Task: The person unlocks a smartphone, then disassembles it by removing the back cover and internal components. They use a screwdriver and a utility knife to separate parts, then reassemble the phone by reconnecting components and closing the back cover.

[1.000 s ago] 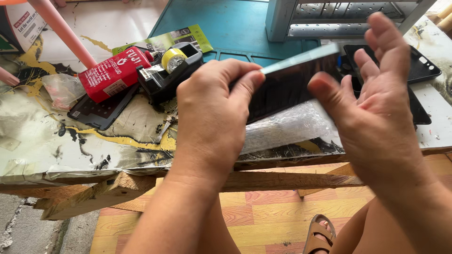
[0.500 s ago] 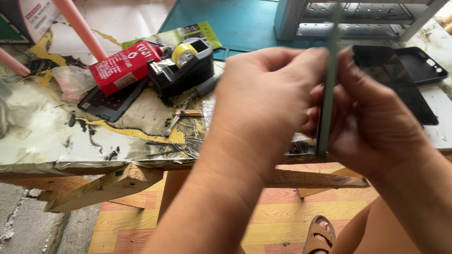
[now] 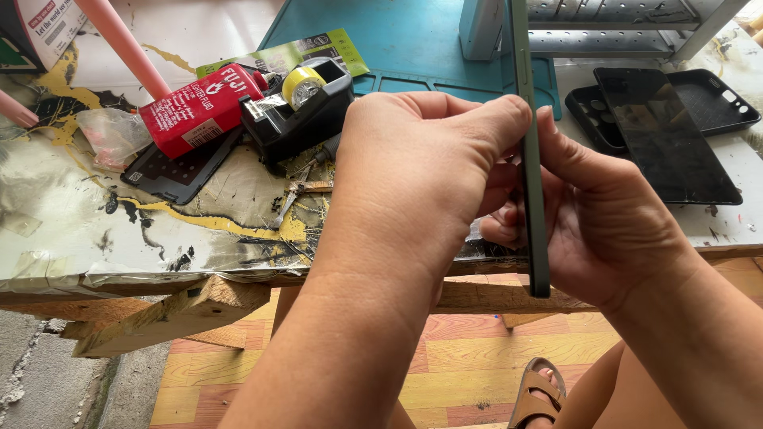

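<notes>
A thin dark green phone [image 3: 531,167] stands on edge, upright, between both hands in front of the table edge. My left hand [image 3: 421,175] wraps over it from the left, thumb pressed near its upper side. From the right, my right hand [image 3: 604,222] cups the phone with its fingers behind it. The phone's faces are hidden, only its narrow side shows.
On the worn table lie a black tape dispenser [image 3: 306,107] with a yellow roll, a red can [image 3: 203,107], a dark flat panel [image 3: 179,171], tweezers [image 3: 296,191], a black phone case [image 3: 719,99] with a glass panel [image 3: 664,131] on it. A teal mat [image 3: 397,40] lies behind.
The phone has turned from slanted flat to upright on edge. My right hand, open a second ago, has closed around it, and both hands have come together.
</notes>
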